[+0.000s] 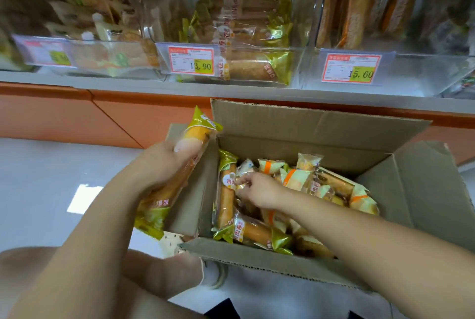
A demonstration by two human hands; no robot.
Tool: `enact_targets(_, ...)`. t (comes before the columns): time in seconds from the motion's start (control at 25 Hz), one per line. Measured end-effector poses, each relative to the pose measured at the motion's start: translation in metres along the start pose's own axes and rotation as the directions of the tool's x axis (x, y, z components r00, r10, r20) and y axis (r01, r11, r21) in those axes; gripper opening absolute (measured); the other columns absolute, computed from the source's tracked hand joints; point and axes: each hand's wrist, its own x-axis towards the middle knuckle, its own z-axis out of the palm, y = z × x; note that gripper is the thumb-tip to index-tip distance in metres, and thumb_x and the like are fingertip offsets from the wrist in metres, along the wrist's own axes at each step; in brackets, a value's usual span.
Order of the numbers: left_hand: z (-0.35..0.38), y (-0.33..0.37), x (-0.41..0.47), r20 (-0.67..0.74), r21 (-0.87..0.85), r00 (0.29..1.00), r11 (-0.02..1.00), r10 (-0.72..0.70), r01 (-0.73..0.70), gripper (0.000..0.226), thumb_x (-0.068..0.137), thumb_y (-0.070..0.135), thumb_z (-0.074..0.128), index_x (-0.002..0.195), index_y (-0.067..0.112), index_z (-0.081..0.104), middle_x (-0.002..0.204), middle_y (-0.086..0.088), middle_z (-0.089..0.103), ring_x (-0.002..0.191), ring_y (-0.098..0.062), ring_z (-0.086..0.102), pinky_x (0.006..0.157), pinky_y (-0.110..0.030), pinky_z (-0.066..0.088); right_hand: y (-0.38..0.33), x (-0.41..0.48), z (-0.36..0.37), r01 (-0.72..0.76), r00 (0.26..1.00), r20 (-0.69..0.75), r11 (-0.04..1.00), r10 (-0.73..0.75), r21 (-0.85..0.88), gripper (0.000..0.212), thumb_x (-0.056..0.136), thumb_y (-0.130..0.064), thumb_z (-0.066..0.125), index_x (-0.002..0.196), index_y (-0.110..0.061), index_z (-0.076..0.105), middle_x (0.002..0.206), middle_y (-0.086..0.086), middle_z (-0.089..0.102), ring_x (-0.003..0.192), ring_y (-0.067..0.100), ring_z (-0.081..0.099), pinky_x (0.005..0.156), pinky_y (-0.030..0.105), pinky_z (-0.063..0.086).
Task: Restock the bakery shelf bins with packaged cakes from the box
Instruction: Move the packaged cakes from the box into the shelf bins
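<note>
At far left a clear plastic bin holds pale, blurred packs, above a grey shelf edge and an orange panel. Below, the glossy white floor lies open beside the box.

The left hand grips a long cake round its middle, fingers wrapped on the crinkly film. The cake is tilted, its green-gold sealed end up and its other end down past the wrist. It is outside the box, just beside the left wall.

The cardboard box stands open with its flaps up. The near edge is torn rough. Inside, packs lie jumbled: long golden rolls in green-ended film on the left, smaller pale ones with orange bands on the right.

The right hand reaches in from the right, its fingers curled down onto the wrappers. I cannot tell whether they have pinched one.

Above the box, the middle bin holds the same green-ended rolls stacked flat, with room above the stack. Its tag reads 13.90. The right bin, tagged 15.60, holds dark upright packs at the back.
</note>
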Motion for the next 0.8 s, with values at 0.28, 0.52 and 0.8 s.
enact_targets(0.28,-0.002,-0.031,0.006,0.05,-0.061,0.999,0.998,-0.013,0.016,0.054,0.09,0.067,0.043,0.099,0.017,0.06,0.07,-0.007,0.075,0.074,-0.023,0.073,0.087,-0.042,0.055,-0.001,0.032,0.065,-0.333,0.932,0.104,0.707,0.348,0.624,0.046,0.083,-0.033,0.071,0.119,-0.01,0.053,0.106,0.007,0.066,0.093,0.024,0.065,0.064,0.026,0.054)
enact_targets(0.52,0.007,-0.015,0.007,0.132,-0.218,0.99,0.976,0.041,-0.012,0.049,0.091,0.061,0.049,0.098,0.015,0.063,0.074,-0.014,0.075,0.067,-0.024,0.074,0.066,-0.03,0.058,0.012,-0.025,-0.008,-0.228,0.97,0.048,0.834,0.237,0.503,0.039,0.076,-0.041,0.075,0.107,-0.021,0.062,0.094,-0.001,0.07,0.083,0.015,0.068,0.072,0.026,0.054)
enact_targets(0.8,0.024,0.023,0.006,0.176,-0.067,0.963,0.979,0.204,-0.195,0.047,0.081,0.07,0.056,0.094,0.025,0.064,0.085,0.003,0.073,0.076,-0.015,0.07,0.076,-0.032,0.056,0.035,-0.101,-0.081,-0.059,0.935,-0.354,0.988,0.006,-0.14,0.065,0.07,-0.047,0.076,0.128,-0.033,0.048,0.112,-0.011,0.056,0.094,0.006,0.057,0.082,0.026,0.046)
